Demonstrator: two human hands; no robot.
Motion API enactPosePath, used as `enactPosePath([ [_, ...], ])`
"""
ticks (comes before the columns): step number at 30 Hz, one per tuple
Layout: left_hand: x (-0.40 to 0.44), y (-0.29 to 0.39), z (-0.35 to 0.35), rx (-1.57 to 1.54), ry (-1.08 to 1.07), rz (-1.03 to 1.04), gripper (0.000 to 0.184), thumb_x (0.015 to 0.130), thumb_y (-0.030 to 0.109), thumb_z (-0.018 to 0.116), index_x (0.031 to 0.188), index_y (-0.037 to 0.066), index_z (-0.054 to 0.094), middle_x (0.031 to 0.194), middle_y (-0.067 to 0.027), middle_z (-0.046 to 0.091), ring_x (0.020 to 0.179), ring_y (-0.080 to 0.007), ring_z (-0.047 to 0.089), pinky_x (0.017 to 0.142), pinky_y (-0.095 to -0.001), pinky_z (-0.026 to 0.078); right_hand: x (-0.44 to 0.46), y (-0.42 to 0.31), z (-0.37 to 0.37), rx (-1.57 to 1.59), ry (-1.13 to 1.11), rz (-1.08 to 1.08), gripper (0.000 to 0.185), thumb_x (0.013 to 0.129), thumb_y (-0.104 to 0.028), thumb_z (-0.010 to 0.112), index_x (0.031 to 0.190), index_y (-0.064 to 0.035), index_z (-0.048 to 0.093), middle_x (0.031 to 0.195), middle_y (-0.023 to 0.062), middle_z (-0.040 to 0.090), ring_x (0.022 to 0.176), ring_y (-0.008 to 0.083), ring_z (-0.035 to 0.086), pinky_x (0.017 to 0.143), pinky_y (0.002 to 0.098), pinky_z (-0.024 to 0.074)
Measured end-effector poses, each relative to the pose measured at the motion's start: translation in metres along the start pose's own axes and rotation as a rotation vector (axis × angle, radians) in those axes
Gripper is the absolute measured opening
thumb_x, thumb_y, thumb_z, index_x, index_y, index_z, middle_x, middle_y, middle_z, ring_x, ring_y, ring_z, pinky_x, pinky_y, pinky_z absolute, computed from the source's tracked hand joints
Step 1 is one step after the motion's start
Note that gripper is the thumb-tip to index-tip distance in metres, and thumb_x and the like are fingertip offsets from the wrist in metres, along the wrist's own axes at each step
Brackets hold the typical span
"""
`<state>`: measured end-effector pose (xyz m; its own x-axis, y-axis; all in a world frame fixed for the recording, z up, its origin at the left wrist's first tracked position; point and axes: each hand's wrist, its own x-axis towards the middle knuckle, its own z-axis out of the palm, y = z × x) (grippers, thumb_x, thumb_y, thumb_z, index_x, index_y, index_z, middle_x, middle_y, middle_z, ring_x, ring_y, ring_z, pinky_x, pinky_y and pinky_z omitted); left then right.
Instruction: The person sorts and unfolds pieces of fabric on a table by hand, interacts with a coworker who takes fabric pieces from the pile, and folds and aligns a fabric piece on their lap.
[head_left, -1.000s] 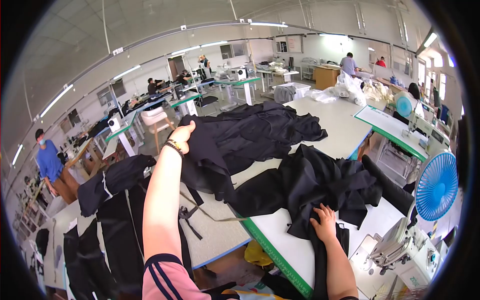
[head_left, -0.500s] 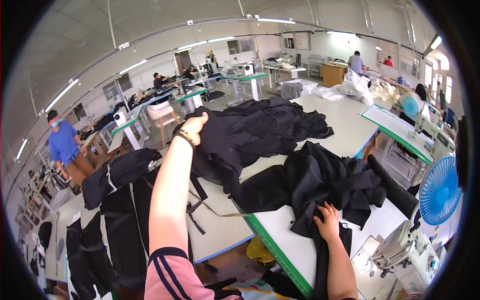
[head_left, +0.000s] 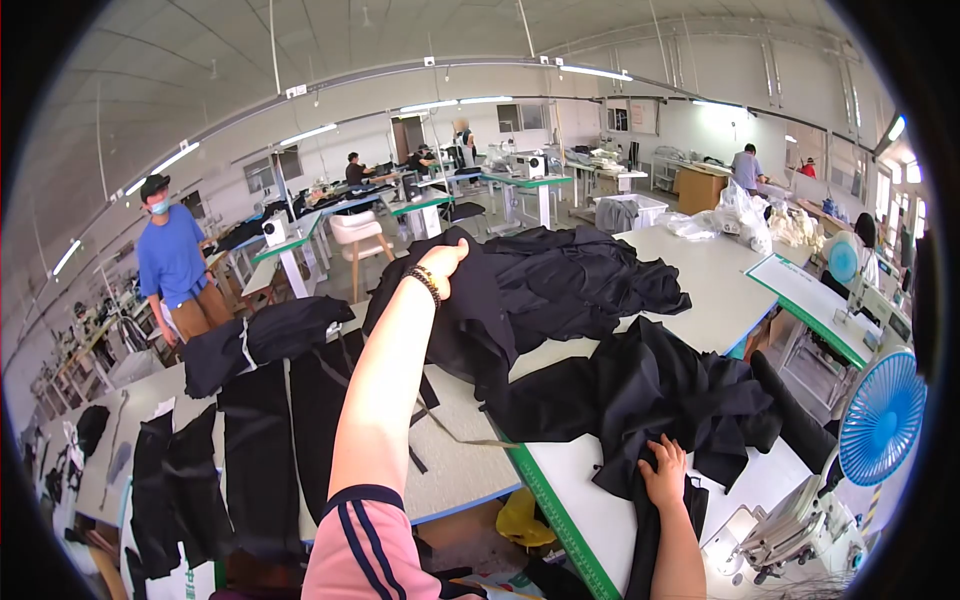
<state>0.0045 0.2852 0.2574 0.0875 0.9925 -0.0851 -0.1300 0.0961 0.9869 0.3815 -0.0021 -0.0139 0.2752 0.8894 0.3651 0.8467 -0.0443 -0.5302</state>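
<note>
My left hand (head_left: 444,266), with a beaded bracelet at the wrist, reaches far forward over the table. It grips the edge of a black cloth piece (head_left: 465,315) at the near left of a rumpled black fabric pile (head_left: 590,285); its fingers are mostly hidden. My right hand (head_left: 663,472) lies with fingers apart on another bunched black cloth (head_left: 660,385), which spreads over the white sewing table (head_left: 570,475). A strip of this cloth hangs down beside my right forearm.
A sewing machine (head_left: 800,525) and a blue fan (head_left: 880,415) stand at the right. Cut black panels (head_left: 262,460) and a tied black bundle (head_left: 270,340) lie at the left. A co-worker in a blue shirt (head_left: 172,255) stands behind them. A yellow bag (head_left: 525,520) is below the table.
The camera has turned, so the scene sits further right and lower. My left hand still grips the black cloth, and my right hand still rests on the nearer one.
</note>
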Motion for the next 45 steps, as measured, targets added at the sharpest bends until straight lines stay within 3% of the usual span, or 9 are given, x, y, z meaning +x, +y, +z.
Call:
enactPosePath([
  [7, -0.009, 0.003, -0.003, -0.043, 0.006, 0.003, 0.044, 0.089, 0.032, 0.062, 0.11, -0.007, 0.057, 0.122, -0.0165, 0.058, 0.107, -0.0195, 0.055, 0.096, -0.0301, 0.039, 0.001, 0.004, 0.002, 0.001, -0.013, -0.004, 0.045, 0.074, -0.019, 0.069, 0.116, -0.0093, 0.057, 0.137, 0.0152, 0.044, 0.13, 0.0357, 0.034, 0.111, 0.0477, 0.0213],
  [16, -0.004, -0.001, -0.015, -0.081, 0.011, -0.008, 0.052, 0.089, 0.034, 0.062, 0.117, -0.008, 0.053, 0.13, -0.0185, 0.051, 0.12, -0.0196, 0.047, 0.103, -0.031, 0.032, 0.0, 0.002, 0.001, 0.02, -0.017, 0.006, 0.045, 0.075, -0.018, 0.068, 0.117, -0.0091, 0.057, 0.136, 0.0156, 0.044, 0.131, 0.036, 0.034, 0.111, 0.0477, 0.0208],
  [19, 0.011, -0.008, -0.017, -0.003, 0.101, 0.059, 0.05, 0.089, 0.034, 0.062, 0.115, -0.008, 0.054, 0.125, -0.0177, 0.056, 0.114, -0.0202, 0.052, 0.1, -0.0306, 0.036, 0.001, 0.003, 0.002, 0.019, -0.011, -0.004, 0.045, 0.075, -0.018, 0.068, 0.117, -0.009, 0.057, 0.136, 0.0158, 0.045, 0.13, 0.0363, 0.034, 0.111, 0.0476, 0.0212],
  [29, -0.012, -0.005, -0.007, -0.097, -0.054, -0.012, 0.037, 0.089, 0.031, 0.062, 0.101, -0.004, 0.06, 0.115, -0.0138, 0.062, 0.1, -0.0173, 0.058, 0.091, -0.0292, 0.042, 0.001, 0.004, 0.003, 0.002, -0.007, -0.014, 0.045, 0.075, -0.019, 0.069, 0.117, -0.0086, 0.057, 0.136, 0.0158, 0.046, 0.129, 0.0369, 0.035, 0.11, 0.0475, 0.0226],
  [32, -0.002, -0.007, -0.009, -0.064, -0.085, -0.023, 0.035, 0.094, 0.034, 0.054, 0.098, 0.0, 0.061, 0.099, -0.0102, 0.067, 0.087, -0.0205, 0.063, 0.083, -0.0341, 0.05, 0.0, 0.004, 0.002, 0.016, -0.004, -0.02, 0.045, 0.075, -0.019, 0.069, 0.117, -0.0086, 0.057, 0.135, 0.0158, 0.046, 0.129, 0.0366, 0.035, 0.11, 0.0476, 0.0226],
  [35, 0.001, -0.01, -0.009, -0.053, -0.069, -0.014, 0.036, 0.094, 0.035, 0.053, 0.098, 0.0, 0.062, 0.098, -0.0101, 0.067, 0.087, -0.0209, 0.063, 0.082, -0.0341, 0.05, 0.0, 0.004, 0.002, 0.014, 0.003, -0.022, 0.044, 0.075, -0.019, 0.068, 0.117, -0.0087, 0.057, 0.135, 0.0158, 0.046, 0.129, 0.0362, 0.035, 0.11, 0.0477, 0.0226],
  [38, -0.004, -0.011, -0.009, -0.091, -0.081, -0.01, 0.034, 0.089, 0.029, 0.063, 0.099, -0.003, 0.061, 0.115, -0.0132, 0.062, 0.099, -0.0161, 0.058, 0.089, -0.0284, 0.042, 0.0, 0.002, 0.002, 0.011, 0.013, -0.024, 0.044, 0.075, -0.019, 0.068, 0.116, -0.009, 0.058, 0.135, 0.0153, 0.046, 0.129, 0.0358, 0.036, 0.11, 0.0475, 0.0227],
  [42, -0.002, -0.011, -0.011, -0.109, -0.109, -0.044, 0.033, 0.09, 0.03, 0.061, 0.097, -0.002, 0.061, 0.104, -0.0121, 0.066, 0.094, -0.0196, 0.06, 0.088, -0.0316, 0.045, -0.001, 0.0, -0.002, 0.002, 0.011, -0.017, 0.043, 0.075, -0.02, 0.069, 0.116, -0.0092, 0.058, 0.134, 0.0145, 0.047, 0.129, 0.0356, 0.036, 0.11, 0.0475, 0.023],
  [45, 0.006, -0.014, -0.012, -0.083, -0.092, -0.061, 0.032, 0.09, 0.031, 0.061, 0.096, -0.001, 0.063, 0.108, -0.0108, 0.065, 0.098, -0.0188, 0.059, 0.091, -0.0312, 0.043, -0.001, 0.0, 0.0, -0.002, 0.02, -0.02, 0.043, 0.075, -0.021, 0.069, 0.116, -0.0098, 0.059, 0.134, 0.0141, 0.047, 0.129, 0.0355, 0.036, 0.11, 0.0478, 0.0233],
])
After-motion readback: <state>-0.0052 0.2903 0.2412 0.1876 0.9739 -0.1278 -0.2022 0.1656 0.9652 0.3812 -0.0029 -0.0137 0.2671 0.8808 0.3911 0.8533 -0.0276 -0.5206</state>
